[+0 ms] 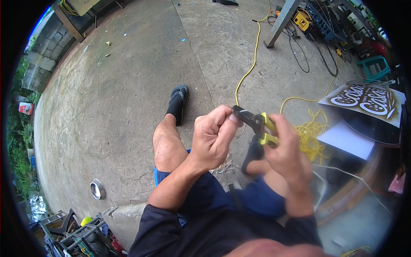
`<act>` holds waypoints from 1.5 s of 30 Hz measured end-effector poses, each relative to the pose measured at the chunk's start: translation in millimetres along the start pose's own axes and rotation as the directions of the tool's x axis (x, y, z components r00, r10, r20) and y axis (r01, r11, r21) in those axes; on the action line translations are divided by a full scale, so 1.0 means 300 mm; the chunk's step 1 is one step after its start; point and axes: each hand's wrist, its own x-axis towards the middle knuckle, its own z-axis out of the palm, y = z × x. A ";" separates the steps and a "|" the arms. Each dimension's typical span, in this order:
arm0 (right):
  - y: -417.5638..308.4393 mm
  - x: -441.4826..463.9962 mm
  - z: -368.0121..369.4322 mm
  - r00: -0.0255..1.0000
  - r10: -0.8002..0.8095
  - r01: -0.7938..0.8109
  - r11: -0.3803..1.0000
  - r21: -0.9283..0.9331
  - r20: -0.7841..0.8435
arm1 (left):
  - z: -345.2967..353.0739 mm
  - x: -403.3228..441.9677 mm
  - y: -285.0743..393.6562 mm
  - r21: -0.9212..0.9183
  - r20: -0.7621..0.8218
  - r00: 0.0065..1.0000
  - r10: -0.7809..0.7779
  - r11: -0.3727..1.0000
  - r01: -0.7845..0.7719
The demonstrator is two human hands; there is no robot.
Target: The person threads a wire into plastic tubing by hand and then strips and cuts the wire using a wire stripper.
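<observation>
My right hand (283,145) is wrapped round the yellow handles of wire strippers (252,122). The dark jaws point left, to the fingertips of my left hand (214,139). My left hand is closed in a pinch at the jaw tips, in front of my knees. A thin pale wire (243,129) shows just below the pinch; most of it is hidden by the fingers. Behind the tool, a tangled heap of yellow cord (311,132) lies on the floor to the right. Thin pale scraps (224,166) are on the concrete between my legs.
Yellow cord (257,51) runs across the concrete floor (107,107). At right are printed signs (364,100), a white sheet (346,139) and a teal stool (374,66). A yellow machine (302,19) stands behind a metal leg (282,21). A metal bowl (97,189) sits at lower left.
</observation>
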 end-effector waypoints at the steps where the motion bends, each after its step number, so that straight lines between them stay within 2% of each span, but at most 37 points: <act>1: 0.004 -0.002 -0.001 1.000 0.002 -0.002 1.000 0.003 -0.002 | 0.000 -0.003 0.004 -0.071 -0.011 1.000 -0.013 0.997 0.012; 4: 0.014 -0.004 -0.005 1.000 0.007 -0.008 0.996 0.087 0.020 | 0.002 -0.013 -0.010 -0.166 -0.008 0.999 -0.052 0.985 0.050; 10: 0.036 -0.002 -0.001 0.999 0.011 -0.005 0.987 0.161 -0.042 | 0.027 0.004 -0.017 -0.186 -0.040 0.999 -0.020 0.983 0.012; 12: 0.029 0.005 -0.018 0.963 0.232 -0.171 0.920 0.353 -0.138 | 0.022 -0.008 -0.022 -0.187 -0.059 0.998 -0.030 0.982 0.019; 13: 0.034 0.015 -0.040 0.964 0.228 -0.168 0.922 0.347 -0.139 | 0.018 -0.013 -0.026 -0.186 -0.073 0.996 -0.042 0.982 0.028; 17: 0.089 0.080 -0.188 0.882 0.195 -0.139 0.978 0.157 -0.429 | -0.013 -0.006 -0.061 -0.350 0.046 0.989 -0.138 0.925 0.146; 18: 0.067 0.073 -0.175 0.874 0.208 -0.148 0.975 0.169 -0.440 | -0.019 0.001 -0.061 -0.448 0.036 0.987 -0.159 0.880 0.158; 20: 0.008 0.040 -0.120 0.942 -0.044 0.035 0.999 -0.033 -0.334 | -0.078 0.011 -0.106 -0.673 0.060 0.989 -0.132 0.727 0.137; 21: 0.018 0.032 -0.114 0.943 -0.039 0.031 0.999 -0.029 -0.331 | -0.084 0.018 -0.088 -0.679 -0.003 0.991 -0.134 0.728 0.096; 23: 0.040 0.028 -0.090 0.972 -0.117 0.089 0.986 -0.140 -0.202 | -0.114 0.032 -0.086 -0.706 -0.089 0.990 -0.113 0.708 0.017; 24: 0.035 0.027 -0.077 0.974 -0.112 0.088 0.988 -0.127 -0.198 | -0.123 0.037 -0.088 -0.698 -0.092 0.988 -0.121 0.716 0.022; 26: 0.019 0.020 -0.054 0.973 -0.219 0.190 0.933 -0.305 -0.066 | -0.117 0.040 -0.080 -0.629 -0.078 0.993 -0.094 0.777 0.024; 28: 0.021 0.012 -0.037 0.982 -0.189 0.171 0.935 -0.310 -0.026 | -0.084 0.043 -0.051 -0.679 -0.114 0.981 -0.159 0.733 0.040; 30: 0.021 0.022 -0.033 0.977 -0.213 0.187 0.909 -0.372 -0.028 | -0.078 0.053 -0.039 -0.292 0.010 0.990 -0.138 0.947 0.135; 31: 0.018 0.022 -0.032 0.977 -0.212 0.188 0.909 -0.372 -0.024 | -0.072 0.054 -0.019 -0.294 0.007 0.990 -0.142 0.946 0.137; 33: 0.014 0.023 -0.035 0.982 -0.190 0.170 0.903 -0.395 -0.012 | -0.057 0.057 0.023 0.036 0.022 0.969 -0.245 0.969 0.245; 34: 0.019 0.021 -0.035 0.982 -0.188 0.168 0.902 -0.397 -0.011 | -0.055 0.058 0.023 0.033 0.024 0.969 -0.247 0.969 0.246; 36: 0.032 0.016 -0.028 0.987 -0.156 0.151 0.896 -0.418 0.022 | -0.055 0.056 0.019 0.149 0.023 0.978 -0.207 0.968 0.202; 43: 0.045 0.015 -0.038 0.986 -0.086 0.140 0.889 -0.435 0.141 | -0.056 0.064 -0.073 -0.011 -0.086 0.977 -0.197 0.980 0.197; 45: 0.063 0.017 -0.063 0.988 0.054 0.019 0.881 -0.473 0.142 | -0.054 0.061 -0.063 0.041 -0.077 0.979 -0.188 0.981 0.191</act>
